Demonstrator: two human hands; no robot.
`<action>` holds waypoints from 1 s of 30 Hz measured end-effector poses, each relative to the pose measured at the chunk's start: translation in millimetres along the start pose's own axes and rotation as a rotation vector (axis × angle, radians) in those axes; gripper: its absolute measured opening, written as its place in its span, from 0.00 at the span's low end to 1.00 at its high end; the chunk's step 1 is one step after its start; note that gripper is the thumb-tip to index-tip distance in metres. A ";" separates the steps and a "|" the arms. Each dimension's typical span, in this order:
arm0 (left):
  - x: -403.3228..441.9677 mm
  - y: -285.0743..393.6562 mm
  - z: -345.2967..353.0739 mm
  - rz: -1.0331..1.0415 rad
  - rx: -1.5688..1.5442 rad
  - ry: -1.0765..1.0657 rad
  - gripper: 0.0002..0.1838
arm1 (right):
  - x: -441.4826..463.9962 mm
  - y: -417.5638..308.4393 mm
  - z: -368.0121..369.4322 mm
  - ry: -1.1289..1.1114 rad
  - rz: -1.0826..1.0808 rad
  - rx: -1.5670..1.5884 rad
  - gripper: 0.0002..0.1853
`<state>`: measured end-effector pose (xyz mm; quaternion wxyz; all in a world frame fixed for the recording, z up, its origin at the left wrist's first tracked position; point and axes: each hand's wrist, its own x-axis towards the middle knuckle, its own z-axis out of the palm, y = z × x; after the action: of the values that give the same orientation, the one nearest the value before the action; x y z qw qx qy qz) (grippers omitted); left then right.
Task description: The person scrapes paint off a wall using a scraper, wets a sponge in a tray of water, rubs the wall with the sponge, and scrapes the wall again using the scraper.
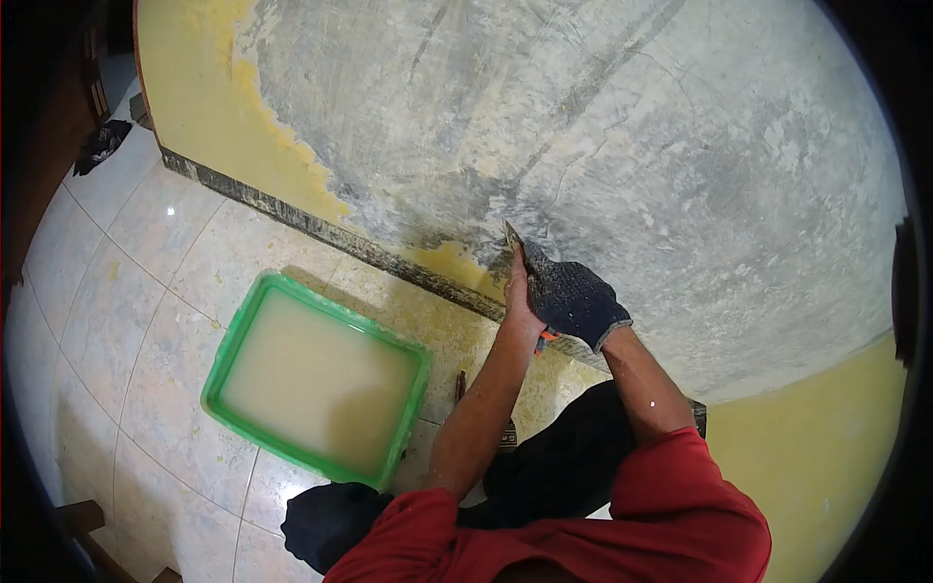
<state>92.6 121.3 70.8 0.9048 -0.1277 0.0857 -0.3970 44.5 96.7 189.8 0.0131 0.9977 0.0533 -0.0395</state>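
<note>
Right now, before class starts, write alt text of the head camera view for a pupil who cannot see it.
A person's dark-gloved right hand and bare left hand meet around a slim tool, its tip at a patchy grey-and-yellow wall. To their left, a green tub of cloudy liquid sits on a speckled tile floor.

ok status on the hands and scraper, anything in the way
Gloved right hand closed on scraper, bare left hand against right. Blade tip at grey wall. Green basin off left, clear of both hands.
</note>
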 end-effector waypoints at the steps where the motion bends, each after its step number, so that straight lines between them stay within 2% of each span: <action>1: -0.8 0.3 0.7 0.000 0.003 -0.001 0.31 | -0.8 -0.6 -0.1 0.012 -0.005 -0.008 0.25; 7: -2.7 -9.5 4.7 -0.028 -0.005 -0.029 0.32 | -6.6 0.0 -9.4 -0.029 0.034 -0.073 0.23; 9: -0.7 -14.2 8.6 -0.135 -0.006 0.019 0.29 | -10.4 0.4 -12.6 -0.071 0.073 -0.085 0.22; 11: 4.4 -25.4 7.6 -0.074 0.054 0.027 0.31 | -21.3 5.4 -13.8 0.130 -0.031 -0.141 0.17; 12: 8.1 -29.0 4.9 -0.020 0.120 0.030 0.32 | -19.4 0.4 -21.2 0.096 0.070 -0.093 0.16; 15: 15.4 -26.3 -8.3 -0.091 0.127 0.069 0.37 | -20.9 -2.4 -21.1 0.114 0.068 -0.117 0.14; 16: 4.5 -26.1 -5.4 -0.059 0.110 -0.009 0.40 | -23.8 3.2 -11.2 0.131 -0.093 -0.221 0.13; 17: -0.7 -28.3 -1.5 -0.073 0.104 -0.008 0.40 | -28.7 8.4 -10.2 0.125 -0.080 -0.226 0.13; 19: -4.2 -23.2 0.5 -0.111 0.096 -0.009 0.33 | -21.3 1.7 -16.4 0.106 0.000 -0.055 0.13; 20: -4.7 -29.2 4.4 -0.062 0.130 0.124 0.35 | -18.1 10.1 -10.4 0.079 -0.039 -0.079 0.13; 21: 0.3 -27.2 -2.3 -0.050 0.134 0.123 0.35 | -14.8 18.7 -4.3 0.052 -0.079 -0.103 0.13; 23: 17.5 -30.7 -19.8 0.063 0.094 0.059 0.37 | -19.1 13.3 -6.2 0.150 -0.088 -0.132 0.13; 24: 11.6 -25.2 -15.9 -0.032 0.087 -0.005 0.37 | -12.4 17.6 6.1 0.174 -0.119 -0.170 0.13; 25: 12.9 -30.7 -12.2 -0.042 0.080 -0.011 0.37 | -17.9 25.8 5.8 0.172 -0.112 -0.182 0.13; 27: 6.7 -22.3 -8.1 -0.033 0.150 0.090 0.38 | -21.4 24.2 7.2 0.241 -0.204 -0.182 0.10; 28: 3.4 -12.1 -6.0 -0.015 0.152 0.096 0.38 | -16.9 18.2 1.5 0.112 -0.023 -0.093 0.10; 30: -2.5 -7.5 2.6 -0.022 0.178 0.073 0.40 | -12.0 11.8 1.6 0.164 -0.090 -0.132 0.10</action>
<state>86.4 118.6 75.7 0.9044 -0.0333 0.0818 -0.4175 33.7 83.7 189.4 0.0726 0.9911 0.1015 0.0453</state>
